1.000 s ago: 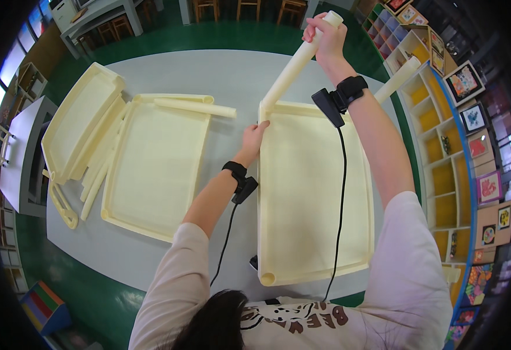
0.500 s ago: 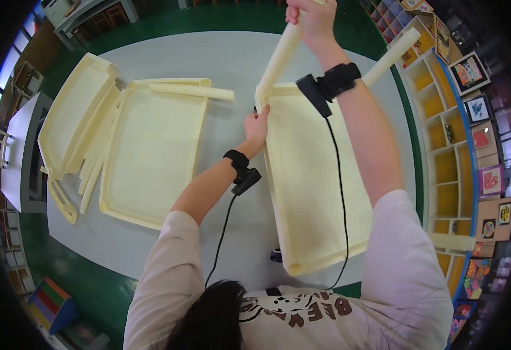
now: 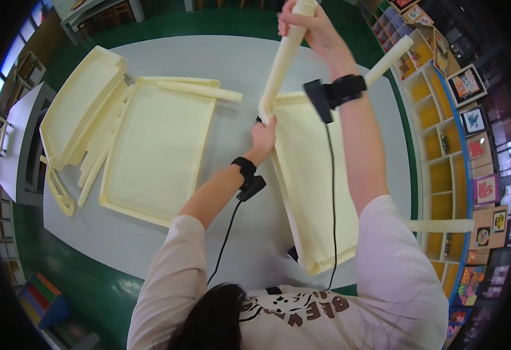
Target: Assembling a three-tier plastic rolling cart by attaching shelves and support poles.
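Note:
A cream plastic shelf tray (image 3: 319, 175) with a raised rim stands at the right of the table. At its far left corner, my right hand (image 3: 313, 29) is closed round the upper part of a cream tube (image 3: 281, 67). The tube leans slightly, its lower end at that corner. My left hand (image 3: 264, 139) grips the tray's rim just below, its fingers partly hidden behind the edge. Another tube (image 3: 389, 60) rises from the far right side, partly hidden by my right arm, and a third tube (image 3: 442, 226) sticks out rightward past my sleeve.
Left on the grey table (image 3: 238, 245) lies a second cream tray (image 3: 156, 146) with a loose tube (image 3: 226, 94) across its far edge. Beside it are a curved panel (image 3: 83, 99), several long strips and a looped piece (image 3: 62, 198). Shelving (image 3: 442, 163) lines the right side.
My right hand has slid or tilted slightly, and the tube's top end now shows above it. The near end of the right tray has shifted rightward; my left hand still holds its rim.

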